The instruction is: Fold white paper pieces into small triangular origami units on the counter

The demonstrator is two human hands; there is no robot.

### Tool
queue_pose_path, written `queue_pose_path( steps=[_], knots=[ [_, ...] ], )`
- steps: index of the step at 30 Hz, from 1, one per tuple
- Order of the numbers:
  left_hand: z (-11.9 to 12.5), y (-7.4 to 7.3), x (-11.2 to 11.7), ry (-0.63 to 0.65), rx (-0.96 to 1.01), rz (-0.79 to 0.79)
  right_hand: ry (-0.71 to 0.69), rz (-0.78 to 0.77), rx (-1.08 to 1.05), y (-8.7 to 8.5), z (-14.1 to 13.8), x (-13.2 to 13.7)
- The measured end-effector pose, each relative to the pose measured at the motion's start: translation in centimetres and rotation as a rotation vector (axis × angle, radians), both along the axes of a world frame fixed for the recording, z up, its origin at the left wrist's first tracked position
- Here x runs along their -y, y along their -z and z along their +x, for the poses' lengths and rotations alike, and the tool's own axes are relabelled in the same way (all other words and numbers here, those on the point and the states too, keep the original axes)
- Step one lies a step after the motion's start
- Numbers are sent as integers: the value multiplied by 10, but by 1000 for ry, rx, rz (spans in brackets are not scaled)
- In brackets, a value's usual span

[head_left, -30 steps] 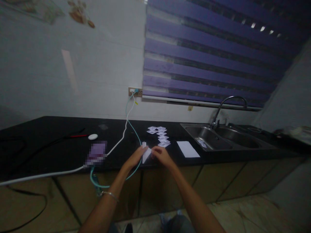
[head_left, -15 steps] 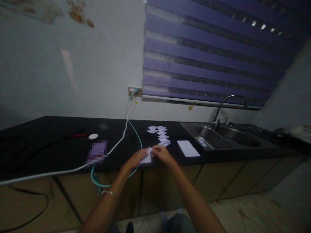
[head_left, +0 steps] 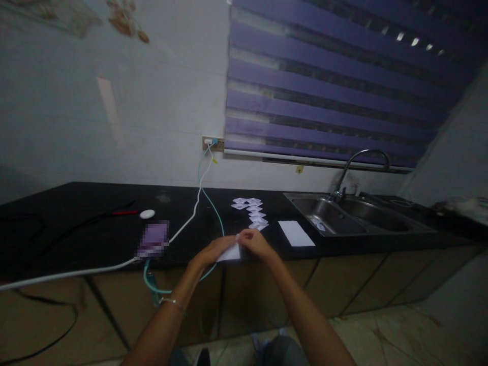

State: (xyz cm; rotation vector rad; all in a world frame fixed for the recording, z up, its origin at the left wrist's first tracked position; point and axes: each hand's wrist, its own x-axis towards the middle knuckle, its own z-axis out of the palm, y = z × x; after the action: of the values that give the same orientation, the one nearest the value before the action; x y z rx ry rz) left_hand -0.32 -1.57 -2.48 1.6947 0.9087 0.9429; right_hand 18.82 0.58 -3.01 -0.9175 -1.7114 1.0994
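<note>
Both hands meet over a small white piece of paper (head_left: 231,253) at the front edge of the black counter (head_left: 95,239). My left hand (head_left: 210,251) lies on the paper's left side with the fingers pressed down along it. My right hand (head_left: 256,242) pinches the paper's upper right corner. A metal bracelet sits on my left wrist. Just beyond the hands lies a group of several small folded white papers (head_left: 251,212), and to their right a flat white sheet (head_left: 296,233).
A white cable (head_left: 183,223) and a teal cable run from a wall socket (head_left: 212,144) across the counter to a blurred purple object (head_left: 152,240). A white round disc (head_left: 147,214) lies to the left. A steel sink (head_left: 343,216) with a tap (head_left: 356,165) is on the right.
The paper was raised and partly upright between my fingers; it now lies flatter on the counter edge, with my left hand pressed over it. Both hands have lowered slightly.
</note>
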Motion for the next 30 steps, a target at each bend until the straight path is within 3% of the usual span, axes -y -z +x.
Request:
queue_pose_path(
  steps=[5,12,17,25,30],
  knots=[
    [5,-6,-6,99,-63,61,79,55,-25,-5,-1,5],
    [16,-10,-1,-25,-109,92,330,182,-162,-9,-3,12],
    [15,-9,0,-25,-115,136,340,258,-66,-11,-7,17],
    [16,-12,3,-17,-95,210,282,206,-36,-5,-8,12],
    [12,-18,8,0,-48,78,161,140,-2,-4,-2,6]
  ],
)
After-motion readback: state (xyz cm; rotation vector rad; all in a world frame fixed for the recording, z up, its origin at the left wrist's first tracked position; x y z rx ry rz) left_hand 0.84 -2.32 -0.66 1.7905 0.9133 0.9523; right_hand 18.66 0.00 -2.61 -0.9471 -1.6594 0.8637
